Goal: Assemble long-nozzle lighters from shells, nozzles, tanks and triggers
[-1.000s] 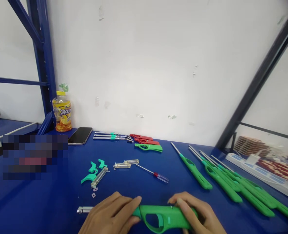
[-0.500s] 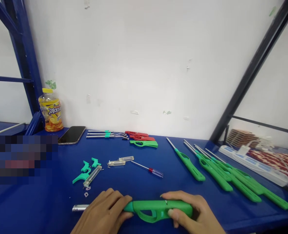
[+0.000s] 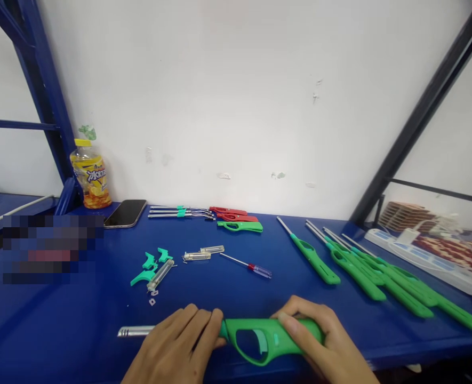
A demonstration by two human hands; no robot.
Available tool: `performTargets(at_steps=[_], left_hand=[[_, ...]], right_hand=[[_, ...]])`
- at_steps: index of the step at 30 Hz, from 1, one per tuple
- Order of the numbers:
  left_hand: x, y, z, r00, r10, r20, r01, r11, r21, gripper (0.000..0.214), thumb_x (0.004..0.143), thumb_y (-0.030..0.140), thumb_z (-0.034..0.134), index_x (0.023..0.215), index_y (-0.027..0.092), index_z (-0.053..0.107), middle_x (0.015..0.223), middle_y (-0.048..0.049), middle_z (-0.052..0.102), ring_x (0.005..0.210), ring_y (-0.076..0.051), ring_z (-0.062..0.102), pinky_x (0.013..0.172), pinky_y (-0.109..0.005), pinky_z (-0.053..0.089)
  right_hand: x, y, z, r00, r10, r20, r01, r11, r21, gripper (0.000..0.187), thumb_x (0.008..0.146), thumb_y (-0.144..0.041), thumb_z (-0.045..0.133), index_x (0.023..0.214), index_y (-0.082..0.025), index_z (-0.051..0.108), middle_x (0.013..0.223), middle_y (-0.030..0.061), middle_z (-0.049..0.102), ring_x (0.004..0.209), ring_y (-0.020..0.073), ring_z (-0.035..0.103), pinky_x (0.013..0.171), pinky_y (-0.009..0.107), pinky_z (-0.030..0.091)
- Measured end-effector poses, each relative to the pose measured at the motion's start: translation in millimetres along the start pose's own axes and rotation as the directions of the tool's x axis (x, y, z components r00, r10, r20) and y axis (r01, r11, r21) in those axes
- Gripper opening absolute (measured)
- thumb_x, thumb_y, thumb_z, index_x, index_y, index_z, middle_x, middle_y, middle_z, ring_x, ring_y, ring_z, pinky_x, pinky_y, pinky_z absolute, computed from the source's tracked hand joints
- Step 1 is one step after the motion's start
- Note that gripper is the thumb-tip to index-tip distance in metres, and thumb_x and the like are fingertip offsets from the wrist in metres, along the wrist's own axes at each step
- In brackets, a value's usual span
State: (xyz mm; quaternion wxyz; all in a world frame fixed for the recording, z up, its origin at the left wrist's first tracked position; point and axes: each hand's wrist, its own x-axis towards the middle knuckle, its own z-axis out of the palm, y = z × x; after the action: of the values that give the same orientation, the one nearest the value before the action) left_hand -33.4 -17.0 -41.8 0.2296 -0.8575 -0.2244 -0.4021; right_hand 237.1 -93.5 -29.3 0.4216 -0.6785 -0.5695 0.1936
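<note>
Bright, diffuse light, its source outside the view, falls fairly evenly; the wall (image 3: 220, 106) looks pale, greyer toward the top. Shadows on the table (image 3: 100, 320) are soft. Near the edges, 2 posts (image 3: 420, 112) splay outward, stretched. At left, 1 patch (image 3: 52, 250) is pixelated.

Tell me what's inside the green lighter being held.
In the opening of the green lighter sits a teal trigger, with blue tabletop showing through. The casing hides the interior; left fingers cover part of the rod, right fingers part of the casing.
</note>
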Motion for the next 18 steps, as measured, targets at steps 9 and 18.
performTargets(at_steps=[9,18], left_hand=[[16,7,-11.5,0.999,-0.019,-0.04,0.016,0.997,-0.076,0.03,0.115,0.017,0.037,0.114,0.012,0.066,0.085,-0.0035,0.08,0.072,-0.017,0.077,0.072,-0.031,0.061],[24,1,-20.7,0.999,-0.041,0.02,0.044,0.978,-0.206,0.031,0.114,0.016,0.034,0.11,0.016,0.064,0.077,-0.0019,0.076,0.061,-0.017,0.074,0.056,-0.028,0.059]], right_hand=[[9,-5,-9,0.98,-0.089,0.177,0.094,0.995,-0.022,0.042,0.098,-0.061,0.063,0.088,-0.025,0.082,0.086,0.003,0.078,0.082,0.0237,0.07,0.071,0.026,0.055],[3,-4,-5,0.973,-0.14,0.183,0.158,0.983,-0.091,0.036,0.096,-0.061,0.065,0.092,-0.031,0.084,0.094,0.001,0.082,0.088,0.0237,0.073,0.081,0.029,0.058]])
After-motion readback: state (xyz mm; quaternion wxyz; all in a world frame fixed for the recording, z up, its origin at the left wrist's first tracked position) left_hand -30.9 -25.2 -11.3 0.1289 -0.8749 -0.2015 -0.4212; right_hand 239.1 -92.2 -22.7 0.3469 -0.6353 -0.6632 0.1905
